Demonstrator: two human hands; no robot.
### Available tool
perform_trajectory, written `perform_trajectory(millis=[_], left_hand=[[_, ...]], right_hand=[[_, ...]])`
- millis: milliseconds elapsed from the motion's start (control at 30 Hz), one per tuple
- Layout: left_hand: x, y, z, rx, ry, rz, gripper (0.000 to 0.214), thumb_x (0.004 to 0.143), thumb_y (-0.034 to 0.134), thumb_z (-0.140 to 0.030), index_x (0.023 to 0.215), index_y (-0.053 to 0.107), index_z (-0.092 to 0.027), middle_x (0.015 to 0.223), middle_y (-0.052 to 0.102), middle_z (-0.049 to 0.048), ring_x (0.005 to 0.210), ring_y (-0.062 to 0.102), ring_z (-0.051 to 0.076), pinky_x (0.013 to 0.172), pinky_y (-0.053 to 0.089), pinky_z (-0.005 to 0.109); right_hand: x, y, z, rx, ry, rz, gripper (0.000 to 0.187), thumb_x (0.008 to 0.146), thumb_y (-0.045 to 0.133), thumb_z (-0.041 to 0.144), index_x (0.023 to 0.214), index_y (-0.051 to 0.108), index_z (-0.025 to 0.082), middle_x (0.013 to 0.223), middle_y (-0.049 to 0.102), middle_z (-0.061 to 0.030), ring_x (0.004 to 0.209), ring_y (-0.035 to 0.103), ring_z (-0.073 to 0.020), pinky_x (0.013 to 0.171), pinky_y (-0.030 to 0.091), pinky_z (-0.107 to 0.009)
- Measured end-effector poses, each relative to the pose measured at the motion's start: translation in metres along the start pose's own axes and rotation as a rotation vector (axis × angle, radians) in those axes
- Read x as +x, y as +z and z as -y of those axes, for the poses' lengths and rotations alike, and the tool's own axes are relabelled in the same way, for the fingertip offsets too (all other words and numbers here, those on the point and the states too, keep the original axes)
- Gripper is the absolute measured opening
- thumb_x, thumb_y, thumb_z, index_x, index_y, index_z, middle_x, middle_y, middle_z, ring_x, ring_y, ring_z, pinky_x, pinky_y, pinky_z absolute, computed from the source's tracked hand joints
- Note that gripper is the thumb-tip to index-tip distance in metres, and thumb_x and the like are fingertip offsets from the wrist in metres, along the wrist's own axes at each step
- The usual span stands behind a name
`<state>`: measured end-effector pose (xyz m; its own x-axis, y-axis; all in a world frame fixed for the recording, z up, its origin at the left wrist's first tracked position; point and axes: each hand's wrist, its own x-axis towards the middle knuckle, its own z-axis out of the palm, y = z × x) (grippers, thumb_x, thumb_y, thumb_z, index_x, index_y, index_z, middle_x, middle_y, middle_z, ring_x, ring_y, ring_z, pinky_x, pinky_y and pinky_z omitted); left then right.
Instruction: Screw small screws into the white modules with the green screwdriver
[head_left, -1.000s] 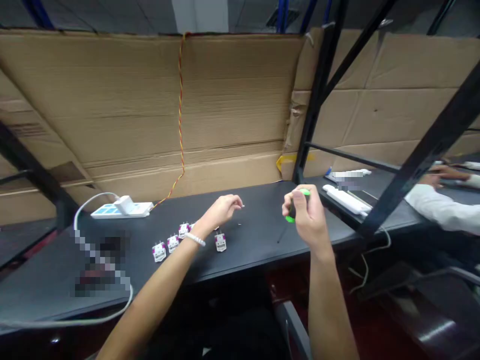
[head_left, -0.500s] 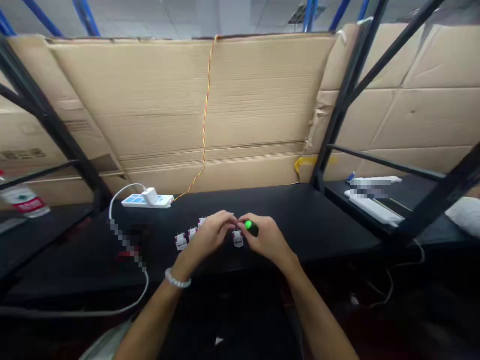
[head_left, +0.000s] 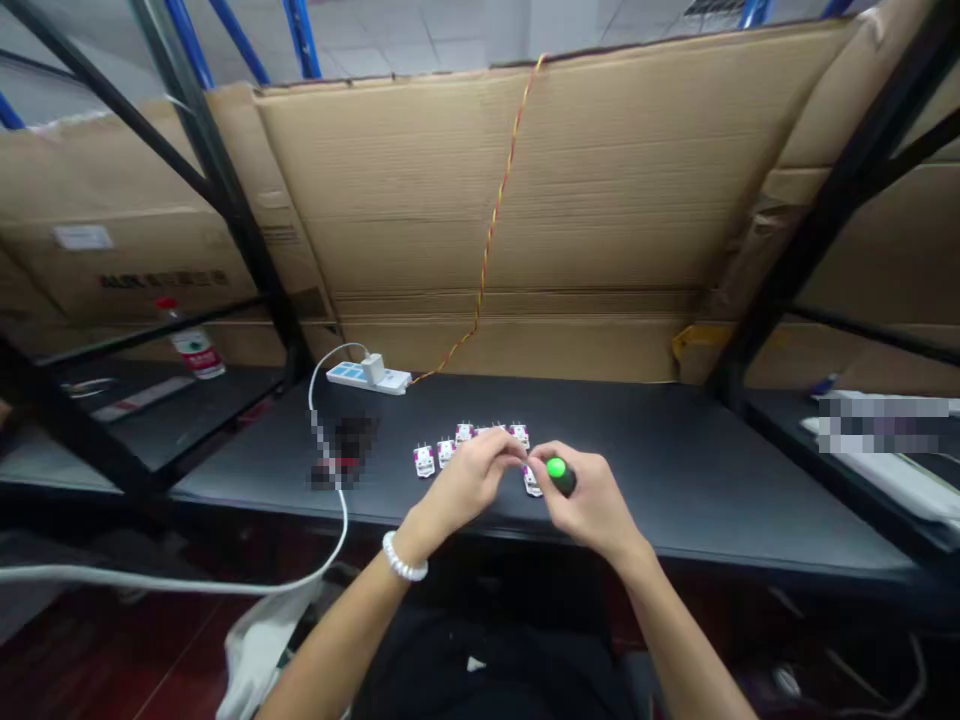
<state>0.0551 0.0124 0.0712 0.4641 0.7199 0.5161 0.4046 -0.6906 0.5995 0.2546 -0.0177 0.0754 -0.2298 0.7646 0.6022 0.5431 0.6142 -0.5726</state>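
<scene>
My right hand (head_left: 594, 502) is closed around a screwdriver (head_left: 561, 477) with a black handle and a bright green end; its shaft is hidden. My left hand (head_left: 469, 478) has its fingers pinched together, the fingertips meeting those of my right hand. Whatever lies between the left fingertips is too small to make out. Just below the fingertips lies a small white-and-purple part (head_left: 532, 484), half covered by my right hand. Several similar parts with thin prongs, such as the leftmost one (head_left: 424, 461), lie in a row behind and left of my left hand.
A white power strip (head_left: 390, 380) with a plug sits at the back left, and its white cable (head_left: 346, 520) hangs over the front edge of the black table (head_left: 712, 480). Dark shelf posts (head_left: 795, 260) stand on both sides. A bottle (head_left: 196, 348) stands at left.
The view has swung left, so everything sits further right in the picture. Both hands stay together at the fingertips, and the screwdriver is still in my right hand.
</scene>
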Motion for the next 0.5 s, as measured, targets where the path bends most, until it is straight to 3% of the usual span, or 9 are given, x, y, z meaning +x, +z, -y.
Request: perform_trajectory(millis=[300,500], left_hand=[[-0.02,0.015,-0.008,-0.159,-0.101,-0.251,0.013,0.095,0.059,-0.017,0.086,0.069,-0.021,0.084,0.073,0.0039,0.078,0.066,0.02,0.074,0.054,0.032],[-0.021,0.019,-0.008,-0.215,-0.081,-0.266,0.017,0.099,0.057,-0.021,0.087,0.07,-0.021,0.088,0.074,0.0048,0.08,0.068,0.02,0.078,0.056,0.033]], right_hand=[[-0.002,0.007,0.009,0.049,-0.014,0.026,0.019,0.1,0.06,0.03,0.087,0.071,0.021,0.073,0.075,-0.0015,0.06,0.07,-0.0173,0.063,0.051,-0.027],[-0.011,-0.011,0.023,0.018,-0.088,-0.001,0.013,0.1,0.064,0.029,0.093,0.073,0.023,0.078,0.077,-0.0011,0.064,0.073,-0.0176,0.063,0.055,-0.028]])
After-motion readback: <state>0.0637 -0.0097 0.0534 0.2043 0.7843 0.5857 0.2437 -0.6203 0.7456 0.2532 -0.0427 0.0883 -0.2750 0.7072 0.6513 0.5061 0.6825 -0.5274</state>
